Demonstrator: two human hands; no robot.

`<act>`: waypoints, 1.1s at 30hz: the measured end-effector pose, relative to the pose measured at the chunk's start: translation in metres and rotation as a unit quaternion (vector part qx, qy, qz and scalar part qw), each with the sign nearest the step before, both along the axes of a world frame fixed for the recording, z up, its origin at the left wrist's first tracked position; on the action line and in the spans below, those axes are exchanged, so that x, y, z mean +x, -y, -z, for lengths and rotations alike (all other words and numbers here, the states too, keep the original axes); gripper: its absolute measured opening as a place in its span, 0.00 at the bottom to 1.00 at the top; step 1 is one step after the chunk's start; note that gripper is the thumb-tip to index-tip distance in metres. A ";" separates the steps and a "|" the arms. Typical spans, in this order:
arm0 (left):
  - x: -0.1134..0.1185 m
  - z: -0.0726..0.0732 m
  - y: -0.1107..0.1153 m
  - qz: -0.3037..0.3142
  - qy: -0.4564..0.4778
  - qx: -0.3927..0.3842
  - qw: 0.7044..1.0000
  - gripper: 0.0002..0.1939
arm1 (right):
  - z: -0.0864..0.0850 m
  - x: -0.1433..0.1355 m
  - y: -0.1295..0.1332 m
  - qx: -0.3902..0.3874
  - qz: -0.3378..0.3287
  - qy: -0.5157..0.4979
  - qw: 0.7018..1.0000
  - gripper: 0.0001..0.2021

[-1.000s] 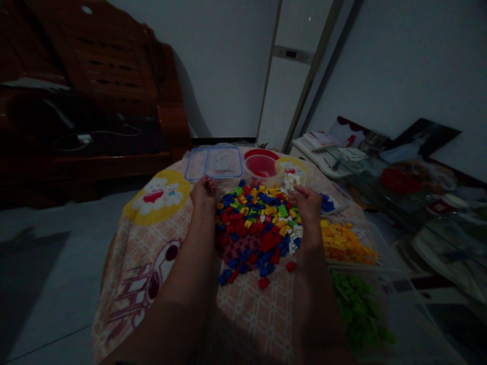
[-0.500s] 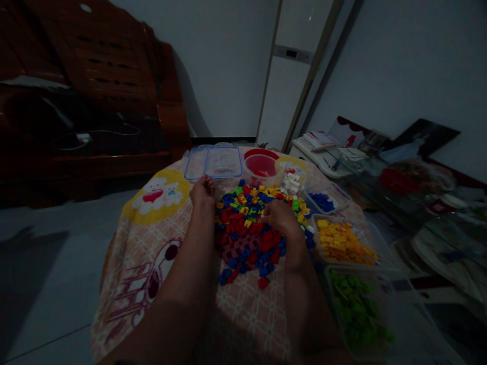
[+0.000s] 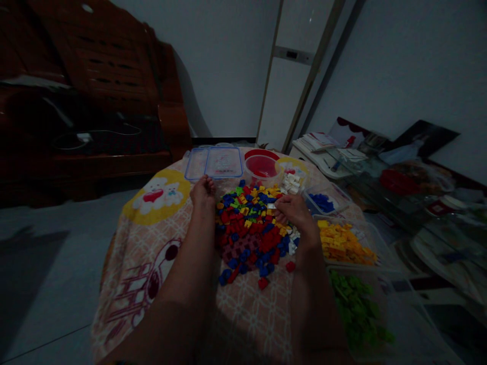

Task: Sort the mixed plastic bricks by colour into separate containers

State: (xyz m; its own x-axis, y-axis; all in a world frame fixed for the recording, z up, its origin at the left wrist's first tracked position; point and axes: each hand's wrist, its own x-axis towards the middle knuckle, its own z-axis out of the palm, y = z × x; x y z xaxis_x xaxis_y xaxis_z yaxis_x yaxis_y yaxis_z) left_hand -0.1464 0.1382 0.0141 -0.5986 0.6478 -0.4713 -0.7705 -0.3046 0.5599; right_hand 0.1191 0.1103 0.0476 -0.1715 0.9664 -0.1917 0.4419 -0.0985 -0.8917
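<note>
My right hand (image 3: 293, 212) is over the right side of a mixed pile of toy building bricks (image 3: 247, 223). Between its thumb and fingers it pinches a small white brick (image 3: 271, 206). To the left of the pile, my left hand (image 3: 203, 192) rests on the tablecloth (image 3: 247, 309), its fingers curled in and no brick showing in them. Red, blue, yellow, green and white pieces make up the pile. Behind the right hand stands a clear tub of white bricks (image 3: 292, 182).
Along the right edge are clear boxes of blue bricks (image 3: 321, 202), yellow bricks (image 3: 342, 243) and green bricks (image 3: 357, 309). A red-rimmed bowl (image 3: 262, 165) and a blue-edged clear lid (image 3: 213, 162) lie at the back. Beyond the table are a wooden bench (image 3: 110, 76) and a cluttered glass table (image 3: 380, 187).
My right hand has lifted from the pile and moved right, now with the white brick in its fingers. The left hand has stayed in place.
</note>
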 end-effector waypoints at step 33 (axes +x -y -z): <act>-0.001 0.003 -0.002 0.011 -0.014 -0.005 1.000 0.10 | -0.023 0.057 0.009 0.179 0.169 0.153 0.957 0.10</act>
State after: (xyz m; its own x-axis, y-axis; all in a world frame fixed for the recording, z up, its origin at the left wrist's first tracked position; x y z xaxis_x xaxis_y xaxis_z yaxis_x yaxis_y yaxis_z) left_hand -0.1473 0.1403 0.0113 -0.5967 0.6561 -0.4620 -0.7614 -0.2811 0.5842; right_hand 0.1759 0.1012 0.0707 0.1732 0.9700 0.1703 0.6849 0.0056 -0.7286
